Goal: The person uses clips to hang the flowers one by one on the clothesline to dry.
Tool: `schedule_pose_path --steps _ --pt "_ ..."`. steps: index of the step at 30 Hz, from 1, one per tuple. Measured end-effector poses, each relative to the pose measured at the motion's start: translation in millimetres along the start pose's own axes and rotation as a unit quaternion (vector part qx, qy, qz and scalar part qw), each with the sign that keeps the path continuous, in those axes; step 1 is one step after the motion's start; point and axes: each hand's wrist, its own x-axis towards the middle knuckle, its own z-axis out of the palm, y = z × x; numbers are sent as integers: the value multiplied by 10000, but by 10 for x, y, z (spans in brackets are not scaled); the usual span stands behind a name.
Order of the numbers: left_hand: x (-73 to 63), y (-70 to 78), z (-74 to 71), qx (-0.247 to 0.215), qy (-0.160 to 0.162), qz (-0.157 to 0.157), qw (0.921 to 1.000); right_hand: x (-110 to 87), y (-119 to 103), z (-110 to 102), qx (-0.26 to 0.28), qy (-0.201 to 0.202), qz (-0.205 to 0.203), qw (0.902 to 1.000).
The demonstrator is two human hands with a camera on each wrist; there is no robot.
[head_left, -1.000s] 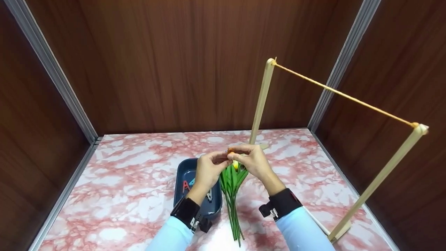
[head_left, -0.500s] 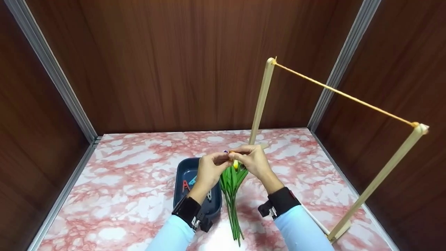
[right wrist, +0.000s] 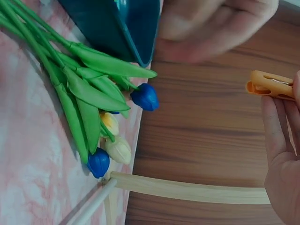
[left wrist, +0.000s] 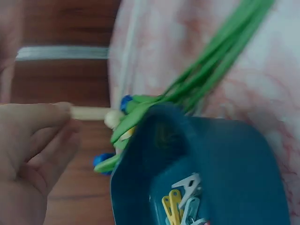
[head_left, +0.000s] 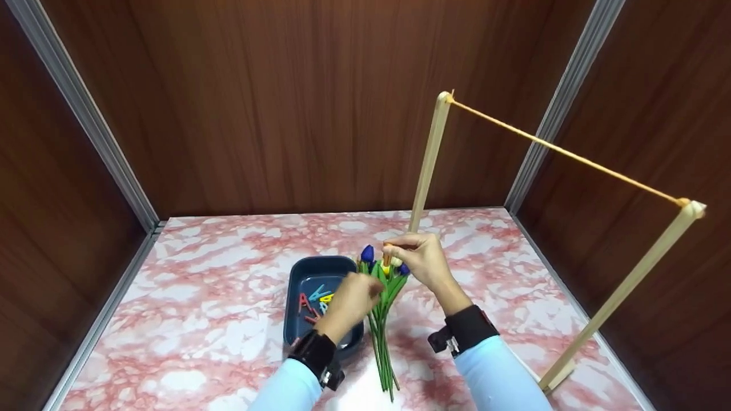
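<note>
My right hand [head_left: 425, 260] pinches an orange clothespin [right wrist: 271, 85] between thumb and fingers, raised over the flower heads. The left hand [head_left: 354, 294] is apart from it, lower, between the bin and the flowers; its fingers are loosely bent and hold nothing. Below the hands lies a bunch of artificial tulips [head_left: 381, 319] with green leaves and long stems. Among the heads are a blue tulip [right wrist: 145, 97], a cream tulip [right wrist: 118, 150] and a yellow-white tulip [right wrist: 109, 123]. Partly behind the left hand and wrist stands a dark blue bin [head_left: 290, 308] with several coloured clothespins [left wrist: 174, 206].
Two wooden posts [head_left: 429, 165] rise on the right, with an orange cord [head_left: 565, 152] stretched between their tops. A white rod [right wrist: 96, 201] runs low by a post's foot. Brown wood-grain panels [head_left: 285, 114] enclose the pink-marbled table [head_left: 188, 319] at the back and sides.
The hands were together at the orange clothespin. My left hand has come away, down and toward me, uncovering the blue tulip. The right hand keeps the clothespin, nearly in place.
</note>
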Motion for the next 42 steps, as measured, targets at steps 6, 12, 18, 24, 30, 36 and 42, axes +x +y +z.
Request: schedule_pose_path --steps 6,12,18,24,30,36,42 --pt "-112 109 355 2218 -611 685 9708 -61 83 -37 -63 7 -25 10000" --pt "-219 152 639 3718 -185 1227 9200 -131 146 -84 -42 104 109 9999" --pt "-271 140 772 4057 -19 1204 9060 -195 187 -100 45 126 359 9993" --pt "-279 116 826 4148 -33 1076 9035 -240 239 -107 104 119 314 9994" --pt "-291 95 778 4154 301 1496 8967 -247 216 -128 130 143 437 9989" --pt "-265 86 706 4098 168 1823 8936 -248 194 -162 171 137 424 9989" --pt "-224 75 622 3907 107 1880 9011 -246 189 -177 131 257 308 9991"
